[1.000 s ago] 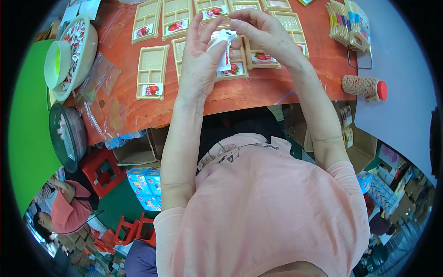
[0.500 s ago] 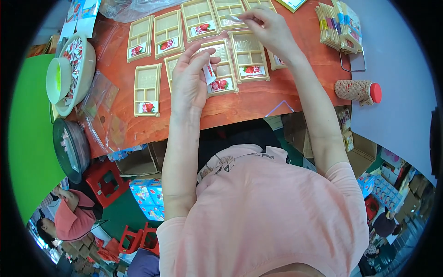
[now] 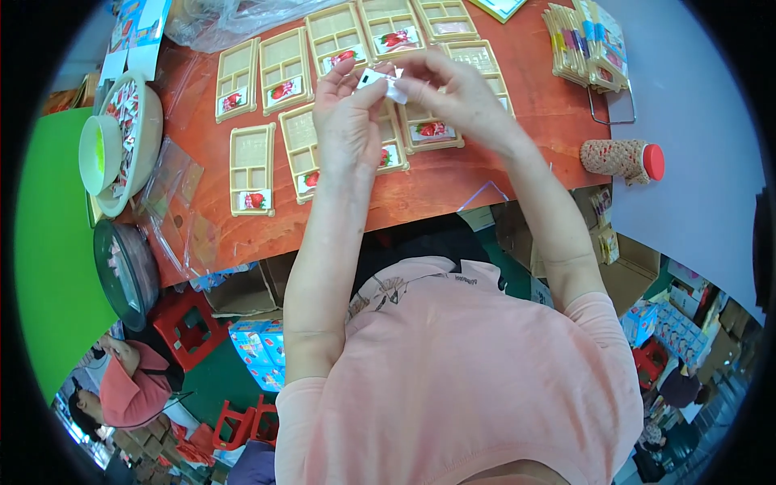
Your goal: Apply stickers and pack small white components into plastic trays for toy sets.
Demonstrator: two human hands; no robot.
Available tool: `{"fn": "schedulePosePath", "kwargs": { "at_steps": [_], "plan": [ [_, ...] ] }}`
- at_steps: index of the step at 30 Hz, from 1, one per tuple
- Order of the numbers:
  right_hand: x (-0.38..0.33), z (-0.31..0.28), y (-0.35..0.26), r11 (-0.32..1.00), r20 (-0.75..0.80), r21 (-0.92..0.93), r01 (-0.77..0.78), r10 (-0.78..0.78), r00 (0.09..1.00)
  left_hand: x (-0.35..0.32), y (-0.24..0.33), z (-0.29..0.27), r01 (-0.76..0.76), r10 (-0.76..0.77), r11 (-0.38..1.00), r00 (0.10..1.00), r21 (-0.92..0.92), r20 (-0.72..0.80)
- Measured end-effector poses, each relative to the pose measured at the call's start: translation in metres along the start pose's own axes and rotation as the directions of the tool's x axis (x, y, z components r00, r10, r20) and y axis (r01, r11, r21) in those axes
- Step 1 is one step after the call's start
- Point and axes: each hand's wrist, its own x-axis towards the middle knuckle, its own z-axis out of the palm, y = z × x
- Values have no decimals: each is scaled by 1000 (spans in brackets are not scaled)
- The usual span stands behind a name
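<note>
My left hand [image 3: 349, 121], fingers curled, grips small white packets [image 3: 374, 78], the top one with a black mark. My right hand [image 3: 465, 97] meets it from the right, its thumb and fingers pinching the right end of the packets. Both hands are above several cream-coloured plastic trays [image 3: 252, 170] divided into compartments. In most trays a strawberry-printed packet [image 3: 255, 200] lies in the lowest compartment. The far right tray [image 3: 447, 10] has a pale packet at its near end. My hands and forearms partly cover the middle trays.
At the left, a large white basin [image 3: 147, 137] of loose packets holds a smaller white bowl [image 3: 99, 153]. Clear plastic bags [image 3: 174, 182] lie beside it. Stacked cream pieces [image 3: 582, 48] and a red-lidded jar [image 3: 618, 159] are at the right. A person [image 3: 133, 380] sits lower left.
My right hand has come down and left from the far trays to meet my left hand at the packets. The far tray it was over now shows a strawberry-printed packet. The view shifted slightly.
</note>
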Motion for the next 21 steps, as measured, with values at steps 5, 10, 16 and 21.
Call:
{"fn": "schedulePosePath", "kwargs": {
  "at_steps": [5,10,16,21],
  "plan": [
    [-6,-6,22,977,-156,170,-128,155,976,12,-30,19,-71,66,992,997,105,43],
    [27,-77,63,994,-337,-96,-52,17,941,46,-37,19,-692,446,150,685,707,576],
    [53,-85,77,941,-235,-337,-19,-64,970,45,-52,9,-692,154,-386,603,610,783],
    [58,-90,88,855,-269,-468,223,-378,886,45,-47,11,-707,156,-392,579,588,800]
  ]
}}
